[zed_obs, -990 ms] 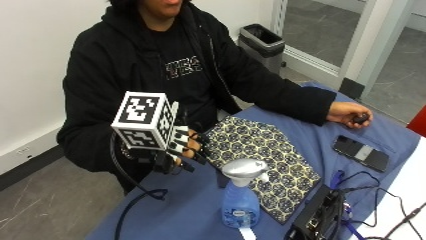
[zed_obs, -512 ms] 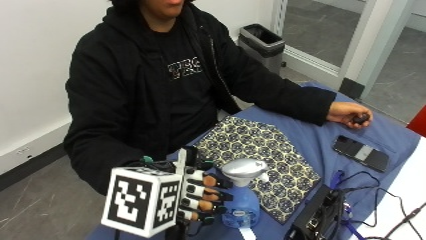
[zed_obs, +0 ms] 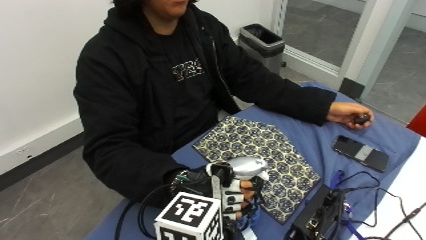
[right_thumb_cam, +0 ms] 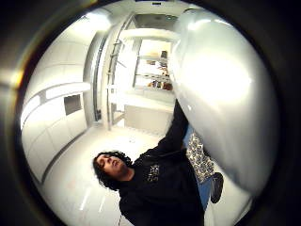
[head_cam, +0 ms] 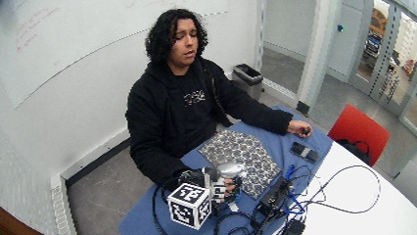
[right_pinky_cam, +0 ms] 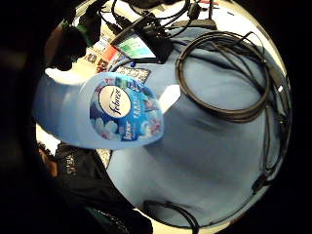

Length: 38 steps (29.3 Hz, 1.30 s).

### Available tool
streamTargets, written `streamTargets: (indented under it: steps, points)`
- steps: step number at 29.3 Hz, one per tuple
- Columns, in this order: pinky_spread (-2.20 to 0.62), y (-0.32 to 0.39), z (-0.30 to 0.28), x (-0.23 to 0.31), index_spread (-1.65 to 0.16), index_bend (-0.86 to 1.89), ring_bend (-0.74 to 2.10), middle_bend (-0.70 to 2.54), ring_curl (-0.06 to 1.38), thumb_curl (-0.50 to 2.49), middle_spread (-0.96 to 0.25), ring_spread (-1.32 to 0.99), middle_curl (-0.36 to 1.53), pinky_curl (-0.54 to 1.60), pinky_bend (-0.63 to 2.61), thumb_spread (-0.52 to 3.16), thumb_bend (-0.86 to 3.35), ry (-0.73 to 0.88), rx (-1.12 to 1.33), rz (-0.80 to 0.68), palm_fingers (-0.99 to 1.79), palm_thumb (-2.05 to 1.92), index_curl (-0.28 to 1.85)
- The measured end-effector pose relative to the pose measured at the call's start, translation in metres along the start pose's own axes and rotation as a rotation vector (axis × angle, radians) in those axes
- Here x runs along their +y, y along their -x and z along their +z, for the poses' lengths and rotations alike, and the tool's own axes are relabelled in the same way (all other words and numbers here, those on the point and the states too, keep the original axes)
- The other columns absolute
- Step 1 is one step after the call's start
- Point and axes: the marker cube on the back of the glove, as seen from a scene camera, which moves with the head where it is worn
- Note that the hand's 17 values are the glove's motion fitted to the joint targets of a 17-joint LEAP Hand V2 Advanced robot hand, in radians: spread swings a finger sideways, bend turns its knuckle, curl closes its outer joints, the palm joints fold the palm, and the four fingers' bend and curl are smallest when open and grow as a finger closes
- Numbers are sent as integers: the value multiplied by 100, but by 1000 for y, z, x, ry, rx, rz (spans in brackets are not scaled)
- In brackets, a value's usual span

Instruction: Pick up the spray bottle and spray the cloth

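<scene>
A blue spray bottle with a silver-white spray head [zed_obs: 247, 167] stands near the front edge of the blue table, at the near corner of the patterned cloth [zed_obs: 266, 150]. My gloved right hand [zed_obs: 231, 196] grips the bottle below its head, fingers curled round the neck. The wide outside view shows the same hand [head_cam: 218, 188], bottle [head_cam: 228, 171] and flat cloth [head_cam: 244, 154]. Close to the palm, the little finger side view shows the labelled blue bottle body [right_pinky_cam: 122, 114], and the thumb side view the pale spray head [right_thumb_cam: 221, 94].
The person's bare left hand [zed_obs: 349, 114] rests at the table's far end holding a small black object. A dark phone [zed_obs: 361, 152] lies beside it. A black box [zed_obs: 323, 215] and cables [right_pinky_cam: 224, 73] sit right of the bottle. A bin [zed_obs: 263, 40] stands behind.
My right hand has come down from the left of the bottle to the bottle and closed its fingers round the neck. The bottle and cloth stay in place.
</scene>
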Motion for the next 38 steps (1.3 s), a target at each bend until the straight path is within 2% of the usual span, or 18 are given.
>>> streamTargets:
  steps: [7, 14, 20, 32, 38]
  points:
    - [3, 5, 19, -11, -26, 18, 48, 37, 37, 39, -9, -15, 41, 28, 19, 103, 21, -79, -147, 6, 114, 86, 32]
    - [-18, 4, 28, -18, -27, 15, 59, 47, 43, 46, -13, -19, 47, 36, 35, 80, 15, -213, -157, -12, 136, 94, 34]
    - [-26, -5, 21, -22, -27, 18, 65, 55, 47, 50, -16, -21, 51, 41, 47, 69, 7, -324, -186, -2, 143, 92, 37]
    - [-31, -8, 20, -25, -26, 21, 76, 66, 51, 57, -19, -22, 56, 44, 54, 68, 1, -352, -158, -51, 141, 98, 44]
    - [-32, -7, 28, -43, -26, 22, 78, 69, 52, 60, -20, -22, 58, 44, 56, 67, -2, -393, -170, -93, 140, 99, 48]
